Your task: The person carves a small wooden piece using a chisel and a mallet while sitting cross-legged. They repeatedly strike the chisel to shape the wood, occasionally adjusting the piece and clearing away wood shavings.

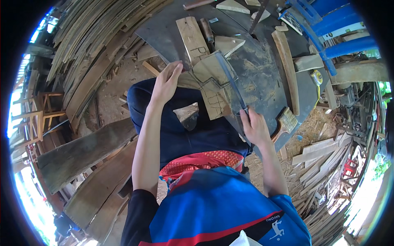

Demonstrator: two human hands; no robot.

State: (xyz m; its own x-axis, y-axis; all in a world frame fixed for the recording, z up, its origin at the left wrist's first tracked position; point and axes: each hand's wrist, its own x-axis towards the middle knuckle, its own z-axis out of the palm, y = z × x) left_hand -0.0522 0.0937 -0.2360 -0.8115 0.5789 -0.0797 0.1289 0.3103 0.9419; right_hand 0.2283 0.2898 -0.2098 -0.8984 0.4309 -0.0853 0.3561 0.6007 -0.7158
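My right hand [254, 125] grips a long, narrow saw-like blade [230, 76] lying across marked light wooden pieces [215, 102], which bear dark outlines and dotted marks. My left hand [166, 82] is raised at the left of these pieces, beside their edge, with fingers curled together; what is between them is hidden. An upright-grained plank [189, 37] and a dark wooden-handled tool [207, 30] lie beyond. A paintbrush [287, 123] lies right of my right hand. The pieces rest over my dark-trousered leg and a grey work surface [269, 94].
A curved wooden strip [286, 69] and yellow tape measure [316, 78] lie on the right. Blue metal equipment [340, 51] stands at upper right. Stacked planks [86, 37], large slabs [86, 151], wooden frames [43, 110] and scattered offcuts [324, 160] surround me.
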